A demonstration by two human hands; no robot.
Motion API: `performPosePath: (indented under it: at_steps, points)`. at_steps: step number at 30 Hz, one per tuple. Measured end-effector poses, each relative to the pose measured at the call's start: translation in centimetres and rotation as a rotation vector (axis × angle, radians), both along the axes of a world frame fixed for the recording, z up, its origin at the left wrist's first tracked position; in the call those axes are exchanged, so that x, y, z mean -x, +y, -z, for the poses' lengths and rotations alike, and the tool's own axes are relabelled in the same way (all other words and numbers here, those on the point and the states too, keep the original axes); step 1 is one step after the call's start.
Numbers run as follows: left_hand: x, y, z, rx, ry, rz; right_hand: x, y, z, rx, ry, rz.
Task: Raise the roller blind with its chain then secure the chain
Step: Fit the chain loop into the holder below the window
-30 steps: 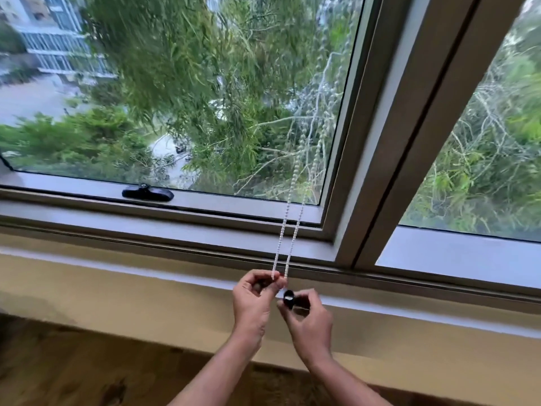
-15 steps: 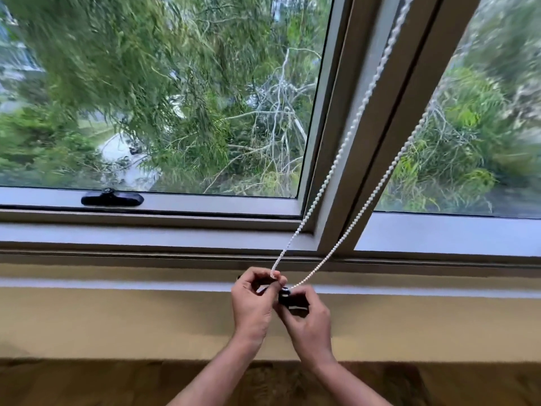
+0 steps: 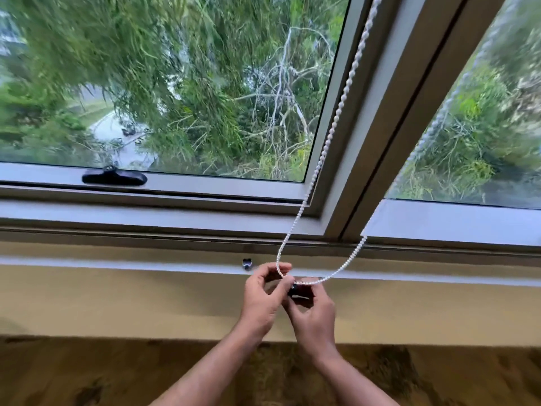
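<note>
A white beaded chain (image 3: 330,136) hangs from above in a loop, one strand crossing the grey window frame, the other blurred in front of the right pane. The loop's bottom ends between my two hands, just below the sill. My left hand (image 3: 265,300) pinches the chain near its lowest point. My right hand (image 3: 311,313) grips a small black chain holder (image 3: 294,288) that the chain runs over. A small metal hook (image 3: 247,263) sits on the sill edge just left of my hands. The roller blind itself is out of view.
A black window handle (image 3: 114,177) lies on the lower frame of the left pane. A grey mullion (image 3: 389,127) divides the two panes. Below the sill is a beige wall (image 3: 117,300), then a patterned brown floor (image 3: 87,376).
The view has swung left and down a little. The chain strands, close together a second ago, have spread apart into a wide slack loop. Both hands stay together at the sill.
</note>
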State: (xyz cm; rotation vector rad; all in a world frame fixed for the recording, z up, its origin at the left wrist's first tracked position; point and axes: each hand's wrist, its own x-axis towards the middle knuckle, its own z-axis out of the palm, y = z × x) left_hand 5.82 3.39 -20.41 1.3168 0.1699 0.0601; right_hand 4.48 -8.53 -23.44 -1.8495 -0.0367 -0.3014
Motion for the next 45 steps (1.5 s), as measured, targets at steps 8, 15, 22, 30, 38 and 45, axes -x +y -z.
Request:
performPosePath:
  at_steps: [8, 15, 22, 30, 38, 45]
  points:
    - [0.1, -1.0, -2.1, 0.111, 0.117, 0.142, -2.5, -0.4, -1.5, 0.085, -0.106, -0.055]
    - [-0.9, -2.4, -1.6, 0.032, 0.138, 0.107, -3.2, -1.9, -0.4, 0.131, -0.060, -0.085]
    - [-1.4, -3.4, -1.6, -0.047, 0.143, 0.061, -4.1, -2.8, -1.5, -0.098, -0.062, -0.128]
    - [-1.5, -4.2, -2.7, 0.053, 0.074, 0.027, -5.6, -3.8, -2.1, -0.122, 0.007, -0.196]
    - [-0.9, -3.5, -3.7, 0.102, 0.048, -0.046, -5.8, -3.2, -1.5, -0.215, 0.059, -0.320]
    - [-1.0, -3.1, -4.6, 0.325, -0.011, 0.031, -6.1, -2.5, -2.4, -0.396, 0.155, -0.364]
